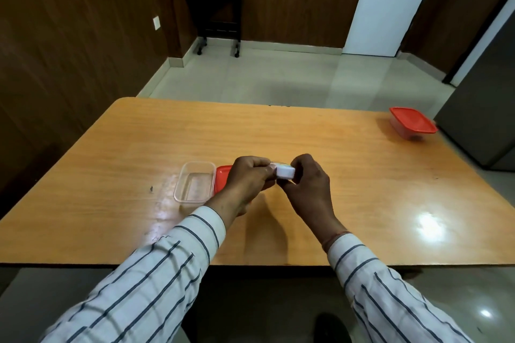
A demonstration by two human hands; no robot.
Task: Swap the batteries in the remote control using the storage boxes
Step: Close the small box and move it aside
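Both my hands hold a small white remote control [284, 171] above the middle of the wooden table [362, 203]. My left hand [246, 179] grips its left end with fingers curled. My right hand [306, 186] wraps its right end from behind. Most of the remote is hidden by my fingers, and no battery shows. A clear open storage box [195, 182] stands just left of my left hand, and it looks empty. Its red lid [222, 177] lies beside it, partly behind my left hand. A second storage box with a red lid [412, 123] on it stands shut at the table's far right.
The table's near edge runs just below my wrists. A grey cabinet [487, 120] stands close to the table's right end. Beyond the table is tiled floor, a dark wheeled side table [217, 14] and a white door [390, 3].
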